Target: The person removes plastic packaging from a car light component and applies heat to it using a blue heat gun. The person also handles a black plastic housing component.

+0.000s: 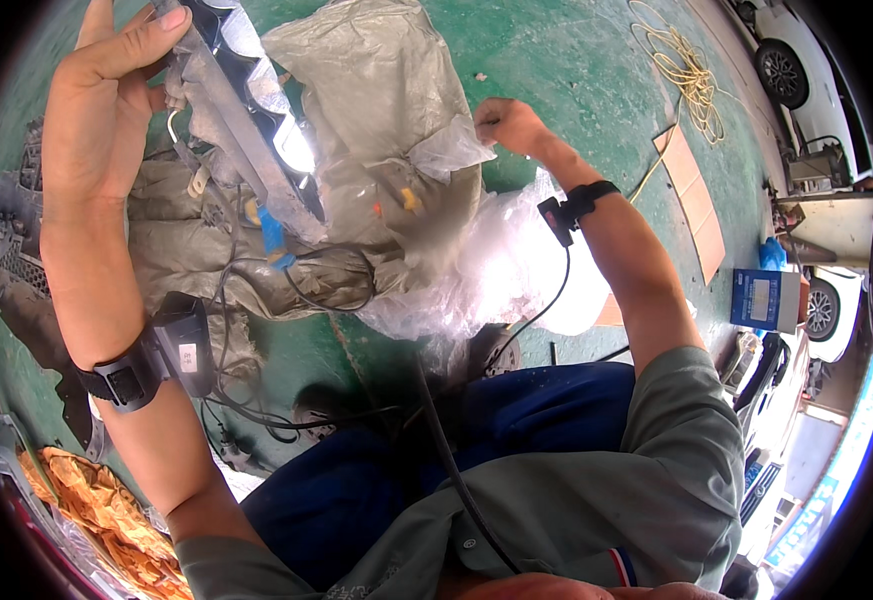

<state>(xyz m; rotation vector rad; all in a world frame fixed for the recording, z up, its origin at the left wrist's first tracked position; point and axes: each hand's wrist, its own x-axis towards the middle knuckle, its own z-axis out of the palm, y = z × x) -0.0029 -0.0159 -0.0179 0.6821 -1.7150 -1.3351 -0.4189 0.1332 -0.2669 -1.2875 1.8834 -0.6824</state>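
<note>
My left hand [106, 115] is closed on the upper end of a long car lamp [241, 150], thumb on its edge. The lamp has shiny silver reflectors along one side and a dusty grey housing; it is raised at a slant above a grey-brown cloth cover [366, 70]. A blue-and-orange piece [272, 238] and thin cables show by its lower end. My right hand [511, 127] is at the cover's right edge, fingers curled together. A clear plastic film [451, 148] comes up to its fingertips; what they pinch, if anything, is hidden.
Crumpled clear plastic [496, 270] lies by my knees. Black cables [306, 425] trail over the green floor [556, 50]. At left is a dark broken car panel [26, 260]. A yellow rope [691, 70], a cardboard sheet [691, 205] and a blue box [764, 300] are to the right.
</note>
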